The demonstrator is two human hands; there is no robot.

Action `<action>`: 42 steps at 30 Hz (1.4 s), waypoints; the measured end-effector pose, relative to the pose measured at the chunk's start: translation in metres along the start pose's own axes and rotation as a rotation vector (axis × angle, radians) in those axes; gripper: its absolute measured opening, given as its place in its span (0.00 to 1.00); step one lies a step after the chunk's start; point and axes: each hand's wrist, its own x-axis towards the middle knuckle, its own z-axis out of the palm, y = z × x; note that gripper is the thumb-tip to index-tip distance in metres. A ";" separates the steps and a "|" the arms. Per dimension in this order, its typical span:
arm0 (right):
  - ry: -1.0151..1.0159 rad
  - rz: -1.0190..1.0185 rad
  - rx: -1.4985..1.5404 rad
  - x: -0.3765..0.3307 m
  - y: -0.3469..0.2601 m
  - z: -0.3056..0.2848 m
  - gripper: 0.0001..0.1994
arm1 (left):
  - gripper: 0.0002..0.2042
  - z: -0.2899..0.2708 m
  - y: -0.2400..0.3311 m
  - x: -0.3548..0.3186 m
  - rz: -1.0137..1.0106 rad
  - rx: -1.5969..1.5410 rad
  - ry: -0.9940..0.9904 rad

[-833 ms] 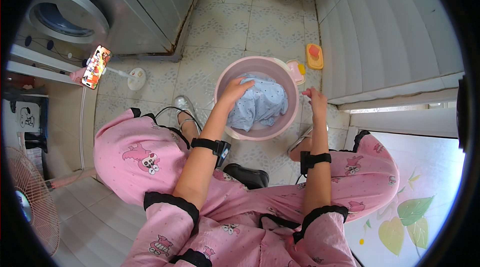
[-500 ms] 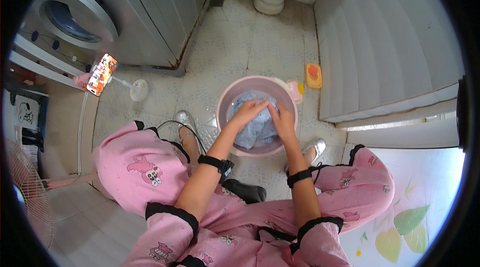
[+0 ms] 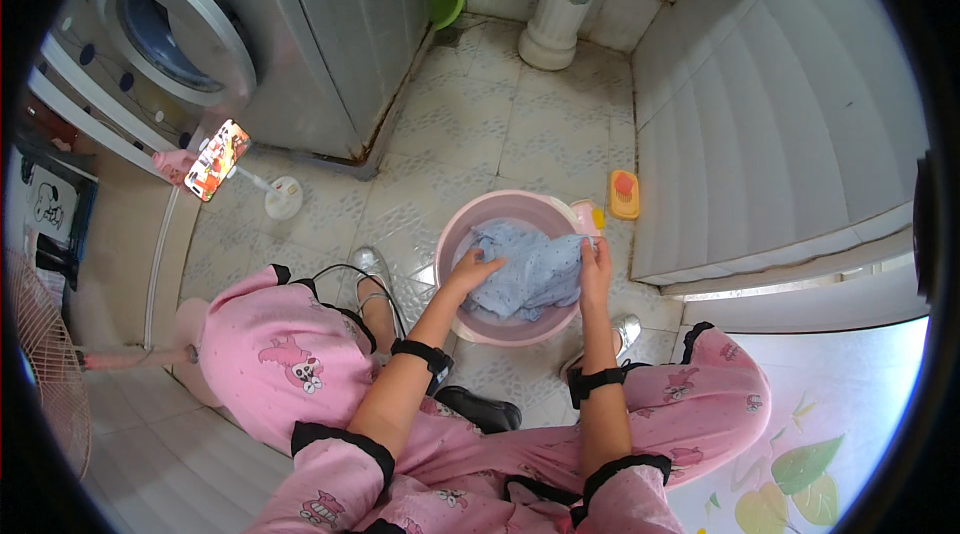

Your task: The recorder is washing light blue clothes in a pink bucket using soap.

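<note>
A pink basin point(image 3: 447, 246) stands on the floor between my feet. In it lies a wet light blue cloth point(image 3: 528, 269) with small dark dots, bunched and partly spread. Whether it is a garment cannot be told. On the right, my right hand point(image 3: 595, 269) pinches an edge of the cloth, lifted near the basin's rim. At the cloth's left side my left hand point(image 3: 474, 272) grips a fold, its fingertips partly hidden in the fabric.
Beyond the basin's right rim sit a pink-and-yellow item point(image 3: 592, 217) and an orange soap dish point(image 3: 624, 195). A lit phone on a stand point(image 3: 217, 160) is at left, before a grey washing machine point(image 3: 345, 44). A fan point(image 3: 55, 364) stands lower left.
My hands, close together over the bunched cloth before, have moved apart. The right one has drawn a cloth edge up to the right, and the cloth is spread wider.
</note>
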 end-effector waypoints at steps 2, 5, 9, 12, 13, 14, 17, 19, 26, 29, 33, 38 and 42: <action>0.009 0.038 0.038 0.004 0.002 -0.002 0.10 | 0.34 -0.004 -0.003 0.007 -0.109 -0.051 -0.066; 0.060 -0.015 -0.192 0.006 0.017 0.001 0.09 | 0.34 -0.017 -0.014 0.020 -0.135 -0.325 -0.293; 0.259 -0.573 -0.838 -0.015 -0.030 0.010 0.11 | 0.26 -0.005 0.012 0.006 -0.069 -0.412 -0.095; 0.079 -0.322 -0.766 -0.031 -0.027 0.009 0.12 | 0.26 0.025 0.031 -0.014 -0.019 0.019 -0.087; 0.061 -0.296 -0.850 -0.040 -0.024 0.005 0.12 | 0.27 0.036 0.046 -0.030 0.086 0.190 -0.197; -0.091 -0.216 -0.882 -0.051 -0.020 0.023 0.12 | 0.28 0.039 -0.013 -0.005 0.075 0.231 -0.358; -0.411 0.149 -1.078 -0.057 0.084 -0.017 0.18 | 0.30 0.089 -0.004 -0.032 0.114 0.516 -0.620; -0.637 0.174 -1.113 -0.073 0.076 0.040 0.27 | 0.33 0.068 -0.137 0.012 0.135 0.546 -0.468; -0.906 0.359 -1.020 -0.067 0.132 0.034 0.55 | 0.25 0.076 -0.116 0.009 0.041 0.856 -0.569; -0.987 0.325 -1.129 -0.067 0.140 0.039 0.58 | 0.25 0.074 -0.116 0.007 0.070 0.939 -0.684; -1.144 0.309 -1.164 -0.058 0.137 0.048 0.56 | 0.22 0.071 -0.130 0.011 0.027 0.888 -0.664; -1.087 0.243 -1.049 -0.049 0.179 0.038 0.54 | 0.21 0.068 -0.131 0.012 0.169 0.855 -0.688; -1.034 0.023 -0.914 -0.058 0.127 0.040 0.42 | 0.23 0.064 -0.130 -0.004 0.132 0.816 -0.485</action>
